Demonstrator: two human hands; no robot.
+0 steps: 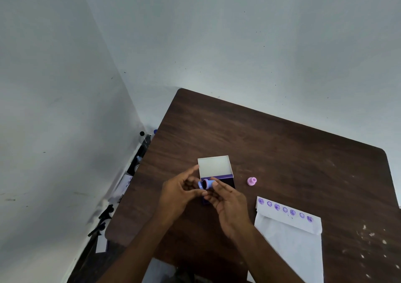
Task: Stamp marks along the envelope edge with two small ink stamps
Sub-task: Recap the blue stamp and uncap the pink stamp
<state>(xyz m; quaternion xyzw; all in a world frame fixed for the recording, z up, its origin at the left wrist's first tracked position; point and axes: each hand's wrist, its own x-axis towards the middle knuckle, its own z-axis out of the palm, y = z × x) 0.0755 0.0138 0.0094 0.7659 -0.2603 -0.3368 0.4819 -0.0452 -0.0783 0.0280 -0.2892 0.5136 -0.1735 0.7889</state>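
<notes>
Envelope [288,232] carries seven marks; both hands [180,192] [230,204] pinch the blue stamp [207,184], inked face exposed, so fingers risk smudging.

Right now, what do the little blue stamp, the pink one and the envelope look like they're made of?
Blue stamp: probably moulded plastic, smooth, even colour; dark inked face. Pink stamp: likely the same plastic, matte pastel. Envelope: thin white paper, flat, folded flap, purple ink marks soaked in.
</notes>
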